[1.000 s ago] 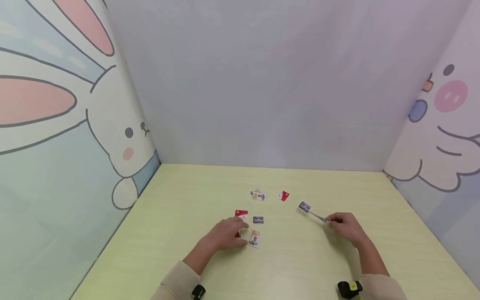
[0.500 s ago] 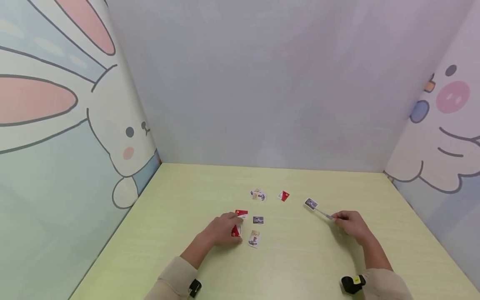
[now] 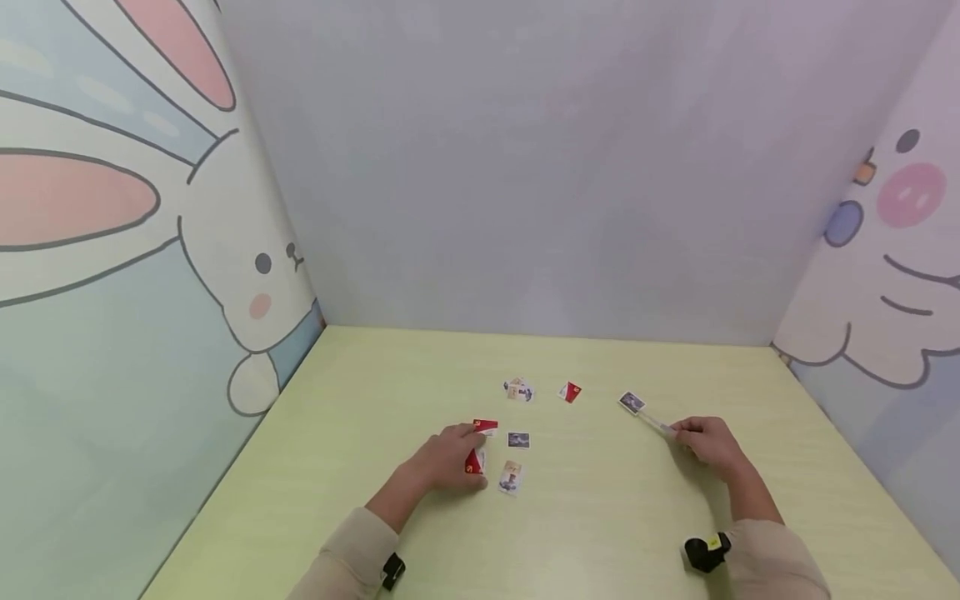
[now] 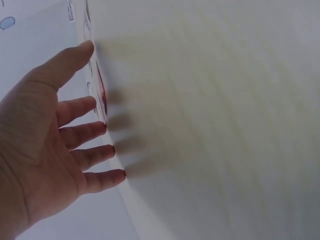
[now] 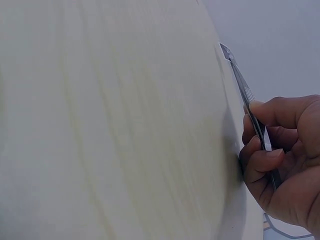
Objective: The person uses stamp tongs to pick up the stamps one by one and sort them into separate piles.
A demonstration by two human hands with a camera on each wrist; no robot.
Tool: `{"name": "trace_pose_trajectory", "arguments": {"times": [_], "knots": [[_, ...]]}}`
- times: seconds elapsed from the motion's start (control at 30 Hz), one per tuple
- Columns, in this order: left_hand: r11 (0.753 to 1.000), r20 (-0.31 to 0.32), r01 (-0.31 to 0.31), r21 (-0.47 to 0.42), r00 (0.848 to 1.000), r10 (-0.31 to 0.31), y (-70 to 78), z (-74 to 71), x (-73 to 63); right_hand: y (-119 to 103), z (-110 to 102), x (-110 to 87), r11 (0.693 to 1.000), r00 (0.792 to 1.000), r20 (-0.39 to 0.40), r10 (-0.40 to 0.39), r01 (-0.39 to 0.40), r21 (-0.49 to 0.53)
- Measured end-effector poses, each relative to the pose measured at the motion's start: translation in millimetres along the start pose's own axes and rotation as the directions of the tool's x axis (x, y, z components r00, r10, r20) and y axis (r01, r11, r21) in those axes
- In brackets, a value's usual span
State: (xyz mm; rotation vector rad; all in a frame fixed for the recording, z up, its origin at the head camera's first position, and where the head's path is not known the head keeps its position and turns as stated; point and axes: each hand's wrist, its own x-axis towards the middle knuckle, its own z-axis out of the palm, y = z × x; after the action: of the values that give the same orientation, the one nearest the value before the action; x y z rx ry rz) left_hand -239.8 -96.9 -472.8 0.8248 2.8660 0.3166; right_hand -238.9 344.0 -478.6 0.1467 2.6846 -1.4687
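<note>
In the head view my right hand [image 3: 708,442] pinches a pair of tweezers [image 5: 245,87]. A small dark-pictured, white-bordered stamp [image 3: 632,403] is at the tweezers' tip; whether it touches the table cannot be told. Spread fingers of my left hand [image 4: 50,130] reach down to the tabletop, over red-and-white stamps [image 3: 475,462] that they partly cover. Just right of that hand lie another dark-pictured stamp [image 3: 518,440] and an upright, pale stamp [image 3: 511,477] with a coloured figure.
Farther back on the pale yellow table [image 3: 600,517] lie a cluster of overlapping pale stamps [image 3: 519,390] and a red-and-white stamp [image 3: 570,392]. A grey backdrop [image 3: 540,167] rises behind the table, with cartoon-printed panels at both sides.
My right hand has moved to the right, and the tweezers and dark stamp have moved with it. The left hand has drawn slightly left, uncovering more of the red-and-white stamps.
</note>
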Motion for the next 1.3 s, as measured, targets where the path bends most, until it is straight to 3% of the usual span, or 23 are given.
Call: {"name": "trace_pose_trajectory", "arguments": {"times": [0.33,0.83,1.1,1.3], "knots": [[1.000,0.031,0.016,0.010,0.999,-0.016,3.4,-1.6,2.5,2,0,3.9,1.000,1.000,-0.011,0.017,-0.017,-0.026],[1.000,0.024,0.012,0.016,1.000,-0.012,5.7,-5.1,3.0,-1,3,7.0,0.996,0.997,-0.050,0.056,-0.060,-0.073],[1.000,0.017,0.020,0.015,1.000,-0.020,6.4,-4.8,3.8,-11,-4,-8.3,0.989,1.000,-0.012,0.007,-0.009,-0.146],[0.999,0.028,0.033,-0.018,0.999,-0.032,6.0,-4.7,4.2,-19,-7,-18.3,0.996,1.000,0.013,0.028,-0.027,-0.085]]}}
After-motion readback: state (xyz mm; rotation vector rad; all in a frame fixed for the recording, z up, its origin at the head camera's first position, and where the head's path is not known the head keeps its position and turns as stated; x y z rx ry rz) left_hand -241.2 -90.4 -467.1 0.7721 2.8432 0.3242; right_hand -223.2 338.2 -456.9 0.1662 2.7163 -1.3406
